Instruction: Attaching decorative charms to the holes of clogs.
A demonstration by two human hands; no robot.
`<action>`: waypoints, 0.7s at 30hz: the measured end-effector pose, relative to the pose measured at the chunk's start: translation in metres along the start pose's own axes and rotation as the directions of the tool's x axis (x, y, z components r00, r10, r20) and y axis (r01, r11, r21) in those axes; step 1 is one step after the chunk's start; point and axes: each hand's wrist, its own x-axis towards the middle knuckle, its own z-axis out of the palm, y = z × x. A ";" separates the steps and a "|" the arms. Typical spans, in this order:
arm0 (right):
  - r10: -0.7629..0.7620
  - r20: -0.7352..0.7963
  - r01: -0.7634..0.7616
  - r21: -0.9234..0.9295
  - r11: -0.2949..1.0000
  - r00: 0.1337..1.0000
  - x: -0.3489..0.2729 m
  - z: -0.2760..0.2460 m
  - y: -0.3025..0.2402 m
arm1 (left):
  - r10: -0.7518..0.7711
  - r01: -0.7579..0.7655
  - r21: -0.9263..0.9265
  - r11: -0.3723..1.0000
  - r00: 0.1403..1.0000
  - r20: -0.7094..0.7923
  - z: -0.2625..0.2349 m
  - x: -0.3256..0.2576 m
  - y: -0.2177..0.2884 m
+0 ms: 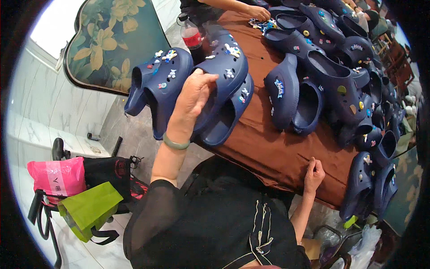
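Note:
My left hand (197, 94), with a pale green bangle on its wrist, is curled at the rim of a navy clog (226, 54) dotted with small charms. Part of its grip is hidden. Beside it, a second pair of navy clogs (168, 76) with colourful charms juts out past the table's left edge. Below the gripped clog lies another clog (228, 114). Over the brown cloth near the table's front edge, my right hand (314, 174) has its fingers closed in a pinch. Whatever it holds, if anything, is too small to tell.
More navy clogs (331, 85) crowd the table's right side. A bottle with a red label (191, 36) stands behind my left hand. Across the table, another person's hand (259, 12) touches a pile of small charms (262, 27). Bags (92, 208) sit at lower left.

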 end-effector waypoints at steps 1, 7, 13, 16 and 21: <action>-0.026 -0.014 0.026 0.011 1.000 1.000 0.000 0.001 -0.001 | -0.040 0.040 0.030 0.999 0.999 0.004 0.003 0.001 0.001; -0.053 -0.010 0.054 0.037 0.998 0.999 0.005 0.002 -0.003 | 0.031 -0.004 0.482 0.876 0.998 -0.048 0.023 -0.025 0.006; -0.071 -0.061 0.068 -0.046 0.997 0.996 0.008 -0.003 -0.014 | 0.348 -0.301 0.944 0.136 0.907 0.239 0.053 -0.062 -0.008; -0.089 -0.042 0.086 -0.072 0.994 0.995 0.008 -0.001 -0.007 | 0.259 -0.428 0.836 0.343 0.899 0.354 0.080 -0.063 -0.035; -0.136 -0.047 0.132 -0.080 0.988 0.990 0.008 -0.001 -0.006 | 0.130 -0.393 0.780 0.487 0.916 0.380 0.104 0.003 -0.092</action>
